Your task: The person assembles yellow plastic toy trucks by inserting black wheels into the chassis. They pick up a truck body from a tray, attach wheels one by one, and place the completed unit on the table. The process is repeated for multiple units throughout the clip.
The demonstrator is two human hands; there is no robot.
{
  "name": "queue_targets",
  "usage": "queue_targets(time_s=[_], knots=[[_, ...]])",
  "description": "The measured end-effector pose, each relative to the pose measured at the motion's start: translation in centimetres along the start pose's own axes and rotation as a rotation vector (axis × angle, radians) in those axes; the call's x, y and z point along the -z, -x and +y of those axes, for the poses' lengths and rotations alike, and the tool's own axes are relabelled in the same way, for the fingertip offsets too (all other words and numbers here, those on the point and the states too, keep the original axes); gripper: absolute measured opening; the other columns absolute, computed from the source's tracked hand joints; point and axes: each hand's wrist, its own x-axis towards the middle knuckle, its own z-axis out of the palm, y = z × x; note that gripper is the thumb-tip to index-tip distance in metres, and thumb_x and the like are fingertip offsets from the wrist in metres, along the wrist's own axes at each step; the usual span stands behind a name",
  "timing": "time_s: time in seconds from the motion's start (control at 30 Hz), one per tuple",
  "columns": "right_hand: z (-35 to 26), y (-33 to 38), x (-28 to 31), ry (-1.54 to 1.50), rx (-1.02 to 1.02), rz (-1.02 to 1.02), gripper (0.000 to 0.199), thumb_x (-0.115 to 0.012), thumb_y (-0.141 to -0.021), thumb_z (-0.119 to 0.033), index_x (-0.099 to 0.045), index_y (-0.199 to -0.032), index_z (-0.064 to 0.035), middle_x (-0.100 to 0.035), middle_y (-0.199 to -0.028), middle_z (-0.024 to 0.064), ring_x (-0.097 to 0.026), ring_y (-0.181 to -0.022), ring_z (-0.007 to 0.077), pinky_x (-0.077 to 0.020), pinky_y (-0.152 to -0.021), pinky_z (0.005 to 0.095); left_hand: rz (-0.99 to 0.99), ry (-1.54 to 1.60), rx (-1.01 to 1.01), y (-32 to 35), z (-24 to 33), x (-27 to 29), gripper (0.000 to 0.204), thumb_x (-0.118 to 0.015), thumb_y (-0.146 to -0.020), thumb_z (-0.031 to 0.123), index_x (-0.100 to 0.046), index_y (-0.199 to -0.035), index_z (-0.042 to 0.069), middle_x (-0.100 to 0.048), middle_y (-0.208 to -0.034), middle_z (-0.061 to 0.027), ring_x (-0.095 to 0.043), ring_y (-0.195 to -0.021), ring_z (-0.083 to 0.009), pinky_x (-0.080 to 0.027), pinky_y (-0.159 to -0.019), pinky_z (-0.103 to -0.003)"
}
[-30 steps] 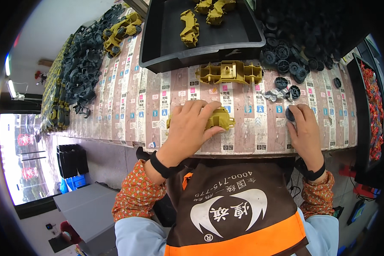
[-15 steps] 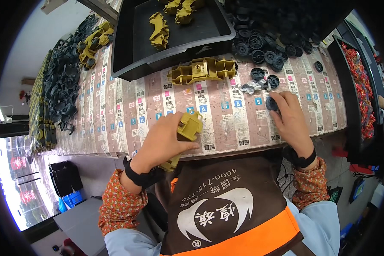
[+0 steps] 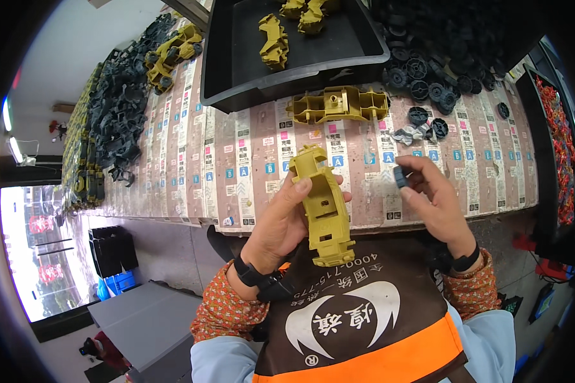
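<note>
An olive-yellow plastic toy car chassis [image 3: 331,217] rests in my left hand [image 3: 282,220], gripped along its side with the thumb on its near face. It stands roughly upright over the table's near edge. To its right, my right hand [image 3: 437,204] pinches a small dark toy wheel [image 3: 400,176] between thumb and fingers, apart from the chassis. Beyond both hands, another yellow chassis [image 3: 338,104] lies on the table by the tray. Two loose wheels [image 3: 418,115] sit at the right beside a crumpled pale scrap [image 3: 412,133].
A black tray [image 3: 300,70] with several yellow parts stands at the back. Dark wheels [image 3: 421,70] are heaped right of it. At the left lie piles of dark parts [image 3: 112,108] and yellow assemblies [image 3: 172,54]. A bin of red pieces [image 3: 556,140] is at the far right.
My left hand has turned the chassis, so its long hollow side shows, and brought it right. My right hand has drawn the wheel back from the loose wheels. The whole view has shifted.
</note>
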Motion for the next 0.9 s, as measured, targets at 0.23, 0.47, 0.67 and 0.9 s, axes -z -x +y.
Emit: queue_targets(time_s=[0.23,0.47,0.67,0.9], knots=[[-1.4,-0.7,-2.7,-0.162,-0.044,-0.138,0.044,-0.063,-0.095,-0.003,-0.057,-0.139,-0.0022,-0.059,-0.12,0.0028,-0.057,-0.103,0.0101,-0.0492,-0.09,0.0269,0.13,0.07,-0.015,1.1,-1.7,1.2,0.063,-0.06,-0.103,0.052,-0.049,-0.143,0.004,-0.065,-0.12,-0.0131,-0.069,-0.108,-0.0234,-0.061,-0.091,-0.042],[-0.6,-1.0,-5.7,-0.421,-0.03,-0.179,0.047,-0.059,-0.098,0.002,-0.05,-0.144,-0.0037,-0.058,-0.121,0.0025,-0.057,-0.11,0.0096,-0.0498,-0.096,0.0263,0.111,-0.159,0.018,1.8,-2.5,-1.7,0.058,-0.066,-0.102,0.047,-0.045,-0.14,0.008,-0.065,-0.111,-0.0071,-0.07,-0.096,-0.0168,-0.063,-0.074,-0.034],[-0.2,-0.6,-6.4,-0.445,-0.034,-0.162,0.045,-0.059,-0.098,0.004,-0.05,-0.142,-0.0015,-0.058,-0.122,0.0037,-0.057,-0.11,0.0099,-0.0508,-0.099,0.0268,0.17,-0.283,-0.13,1.5,-3.7,-2.3,0.066,-0.069,-0.102,0.035,-0.028,-0.148,0.011,-0.058,-0.124,-0.0082,-0.066,-0.103,-0.0163,-0.061,-0.081,-0.033],[0.6,-0.6,-6.1,-0.569,-0.063,-0.144,0.04,-0.06,-0.1,0.003,-0.05,-0.139,0.001,-0.06,-0.125,0.0061,-0.061,-0.113,0.0123,-0.0539,-0.102,0.0313,0.203,-0.382,-0.165,1.7,-4.2,-2.8,0.065,-0.068,-0.102,0.037,-0.031,-0.148,0.012,-0.06,-0.123,-0.0072,-0.066,-0.103,-0.0153,-0.06,-0.082,-0.032]])
